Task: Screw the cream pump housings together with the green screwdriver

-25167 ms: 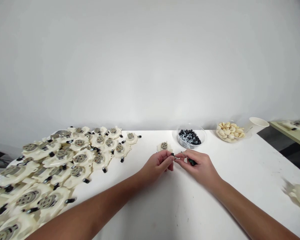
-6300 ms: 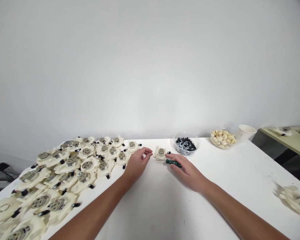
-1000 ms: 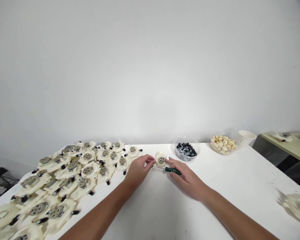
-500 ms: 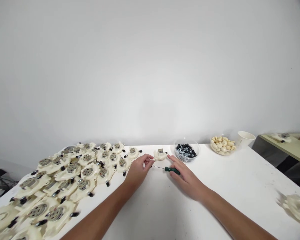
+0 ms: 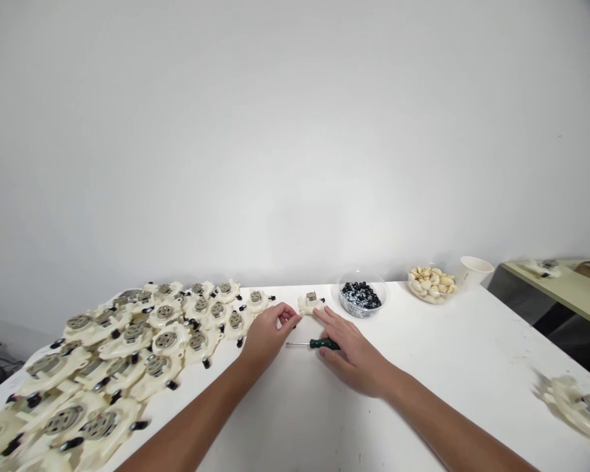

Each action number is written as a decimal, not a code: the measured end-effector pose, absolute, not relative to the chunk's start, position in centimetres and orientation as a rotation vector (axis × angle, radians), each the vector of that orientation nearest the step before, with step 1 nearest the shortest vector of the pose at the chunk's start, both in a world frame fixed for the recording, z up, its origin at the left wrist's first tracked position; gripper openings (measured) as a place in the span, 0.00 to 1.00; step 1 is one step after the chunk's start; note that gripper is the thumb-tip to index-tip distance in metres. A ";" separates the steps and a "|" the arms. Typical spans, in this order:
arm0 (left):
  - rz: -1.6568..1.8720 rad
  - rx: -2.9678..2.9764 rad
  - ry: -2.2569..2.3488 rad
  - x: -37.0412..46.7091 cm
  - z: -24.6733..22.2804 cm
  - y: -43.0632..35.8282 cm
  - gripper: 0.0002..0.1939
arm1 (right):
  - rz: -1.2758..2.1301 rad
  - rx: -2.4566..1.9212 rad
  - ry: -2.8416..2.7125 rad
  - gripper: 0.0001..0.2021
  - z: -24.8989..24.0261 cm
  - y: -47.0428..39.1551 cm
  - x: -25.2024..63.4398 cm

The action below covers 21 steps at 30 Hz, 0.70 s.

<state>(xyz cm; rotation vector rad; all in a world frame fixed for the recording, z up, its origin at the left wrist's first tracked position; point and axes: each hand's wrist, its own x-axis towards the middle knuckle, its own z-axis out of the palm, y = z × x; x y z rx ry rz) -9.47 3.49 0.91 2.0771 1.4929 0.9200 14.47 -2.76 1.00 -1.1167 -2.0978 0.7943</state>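
Near the middle of the white table, my left hand pinches a small black piece between thumb and fingertips. A screwdriver with a dark green handle lies under my right hand, its metal shaft pointing left below my left fingertips. My right fingers are stretched forward, with the thumb against the handle. Just beyond the fingertips of both hands sits a cream plastic housing with a grey metal part on top and a black piece at its right side.
Many cream housings with black pieces crowd the left side. Behind on the right stand a clear bowl of black parts, a bowl of cream pieces and a white cup. Another housing lies at the right edge.
The screwdriver has turned to lie nearly level, its tip now farther left and lower. My right hand has shifted left, its fingertips closer to the single housing. The whole view has shifted slightly.
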 end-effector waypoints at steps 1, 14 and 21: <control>0.878 2.154 1.490 -9.5 0.9 3.4 0.12 | 0.785 -1.107 -2.108 0.14 1.0 -2.7 14.4; 0.586 2.580 1.214 -11.0 1.9 2.9 0.20 | 0.795 -1.142 -2.015 0.18 -0.1 -2.3 14.9; 0.610 2.547 1.290 -10.4 1.5 3.1 0.12 | 0.722 -1.161 -2.027 0.18 -0.4 -1.8 14.7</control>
